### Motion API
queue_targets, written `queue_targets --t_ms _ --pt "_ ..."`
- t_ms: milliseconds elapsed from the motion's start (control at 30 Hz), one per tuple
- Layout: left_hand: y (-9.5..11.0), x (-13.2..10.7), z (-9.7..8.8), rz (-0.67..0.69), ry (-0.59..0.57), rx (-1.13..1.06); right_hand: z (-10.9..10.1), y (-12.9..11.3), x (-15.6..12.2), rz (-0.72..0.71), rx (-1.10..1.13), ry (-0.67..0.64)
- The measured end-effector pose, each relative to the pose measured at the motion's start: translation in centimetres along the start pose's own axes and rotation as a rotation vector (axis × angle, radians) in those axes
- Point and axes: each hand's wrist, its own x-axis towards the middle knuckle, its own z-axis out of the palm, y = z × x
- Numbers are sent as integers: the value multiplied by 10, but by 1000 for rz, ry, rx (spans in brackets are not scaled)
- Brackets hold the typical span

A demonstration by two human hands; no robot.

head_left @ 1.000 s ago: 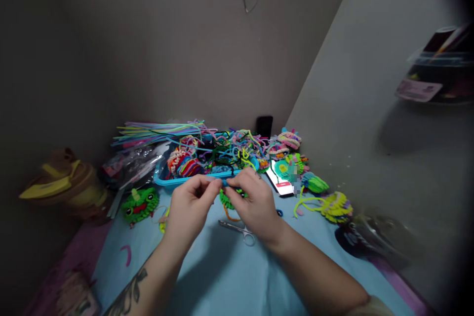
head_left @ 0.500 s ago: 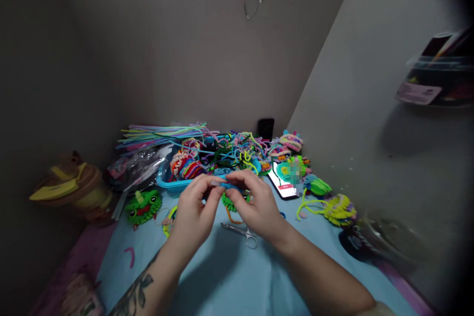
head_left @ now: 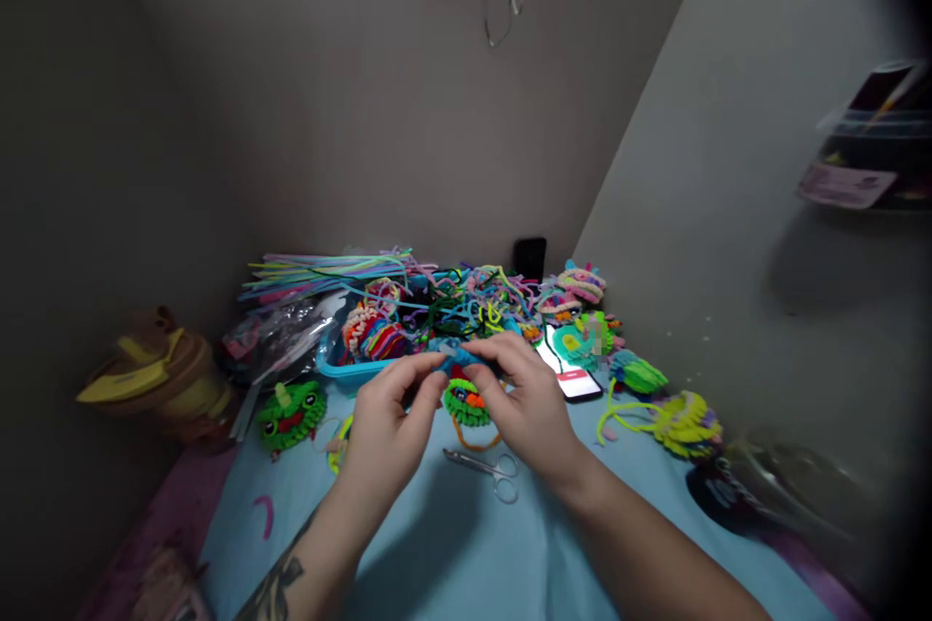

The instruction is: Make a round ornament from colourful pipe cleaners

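Note:
A small piece of blue pipe cleaner (head_left: 455,352) is held up between both hands, its shape partly covered by fingers. My left hand (head_left: 393,422) pinches its left side, and my right hand (head_left: 525,412) grips the right side with thumb and fingers. Below them on the cloth lies a green fuzzy piece (head_left: 466,408) with red and orange parts and an orange strand. Small silver scissors (head_left: 484,469) rest on the cloth just under the hands.
A blue basket (head_left: 349,370) behind the hands overflows with coloured pipe cleaners. A green fuzzy figure (head_left: 292,414) lies left; a lit phone (head_left: 582,385) and a yellow fuzzy piece (head_left: 684,425) lie right. A brown and yellow pot (head_left: 164,374) stands at the far left.
My hands still hold the blue pipe cleaner, which now shows more above the fingers. The whole view has shifted slightly, and more of the green piece beneath is visible.

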Motion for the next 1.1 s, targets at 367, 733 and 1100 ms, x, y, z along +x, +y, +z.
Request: queue_targets --t_ms 367,733,1100 --pt "2 -2 5 -90 -33 -122 2 2 -5 -62 -99 46" --pt "12 0 9 -289 -43 -327 6 -5 -12 -264 -363 105" --pt "8 3 7 -241 6 -245 14 -1 -15 -185 -236 31"
